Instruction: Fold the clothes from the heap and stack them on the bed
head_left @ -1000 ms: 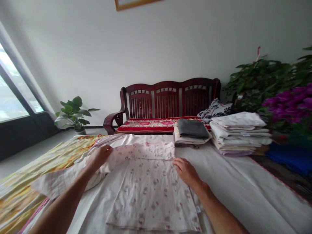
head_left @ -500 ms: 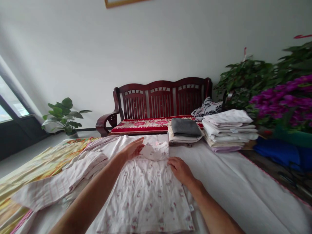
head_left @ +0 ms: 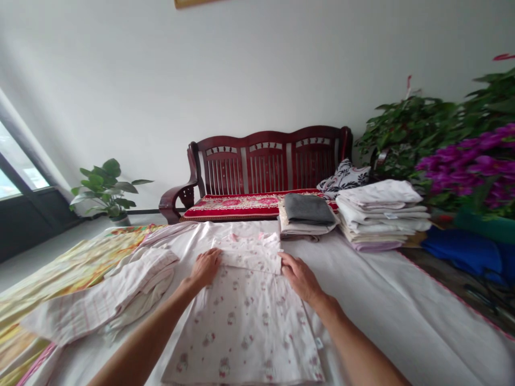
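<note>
A white long-sleeved shirt [head_left: 249,316] with small printed figures lies spread out face down or face up, I cannot tell which, on a white sheet. Its sleeves are folded across the upper part, below a pink-trimmed neckline. At the left end of that fold, my left hand [head_left: 206,267] has its fingers curled on the fabric edge. My right hand [head_left: 301,276] pinches the opposite edge between thumb and fingers. A small tag shows at the shirt's lower right side.
Crumpled pink-striped clothing [head_left: 100,300] lies to the left, by a yellow patterned cloth [head_left: 52,279]. Stacks of folded clothes [head_left: 382,214] and a smaller pile topped with dark grey fabric [head_left: 308,209] stand at the far right. Beyond is a wooden bench [head_left: 265,161].
My left hand has come down and back from above the neckline to the shirt's left edge. The folded sleeve now lies flat across the top. My right hand stays at the right edge.
</note>
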Available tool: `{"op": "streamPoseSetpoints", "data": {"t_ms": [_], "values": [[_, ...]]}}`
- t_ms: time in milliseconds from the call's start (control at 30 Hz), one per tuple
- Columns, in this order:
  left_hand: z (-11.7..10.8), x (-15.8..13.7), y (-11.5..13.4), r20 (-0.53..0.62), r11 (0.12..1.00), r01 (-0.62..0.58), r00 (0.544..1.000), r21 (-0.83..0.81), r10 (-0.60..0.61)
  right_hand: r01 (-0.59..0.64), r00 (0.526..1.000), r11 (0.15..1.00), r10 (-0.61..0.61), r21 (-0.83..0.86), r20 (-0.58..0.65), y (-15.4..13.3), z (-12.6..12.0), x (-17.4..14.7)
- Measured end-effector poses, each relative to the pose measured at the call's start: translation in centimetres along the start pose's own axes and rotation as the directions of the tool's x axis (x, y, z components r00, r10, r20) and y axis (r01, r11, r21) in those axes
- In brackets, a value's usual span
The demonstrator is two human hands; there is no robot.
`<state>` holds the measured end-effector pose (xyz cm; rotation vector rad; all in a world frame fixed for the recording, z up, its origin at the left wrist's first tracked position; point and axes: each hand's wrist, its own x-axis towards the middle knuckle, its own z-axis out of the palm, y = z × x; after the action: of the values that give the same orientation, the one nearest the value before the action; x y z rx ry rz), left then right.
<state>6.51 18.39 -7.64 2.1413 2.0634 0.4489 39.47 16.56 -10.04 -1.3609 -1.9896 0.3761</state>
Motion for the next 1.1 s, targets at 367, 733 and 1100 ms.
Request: {"op": "streamPoseSetpoints", "data": {"t_ms": [367, 733, 1100], "values": [[1.1, -0.4, -1.0, -0.015, 0.979, 0.107, 0.994, 0.174, -0.106, 0.139, 0.99, 0.988, -0.139, 0.06, -0.014, -1.3, -0.9, 3.1], [1.9, -1.2, -1.2, -0.147, 0.953, 0.179, 0.978, 0.246, -0.146, -0.091, 0.995, 0.96, 0.077, -0.265, -0.061, 0.5, 0.6, 4.2], [2.1, 1.1, 0.2, 0.057, 0.982, -0.188, 0.981, 0.035, 0.186, 0.16, 0.984, 0.93, -0.125, -0.331, 0.124, -1.4, 1.7, 4.0]]}}
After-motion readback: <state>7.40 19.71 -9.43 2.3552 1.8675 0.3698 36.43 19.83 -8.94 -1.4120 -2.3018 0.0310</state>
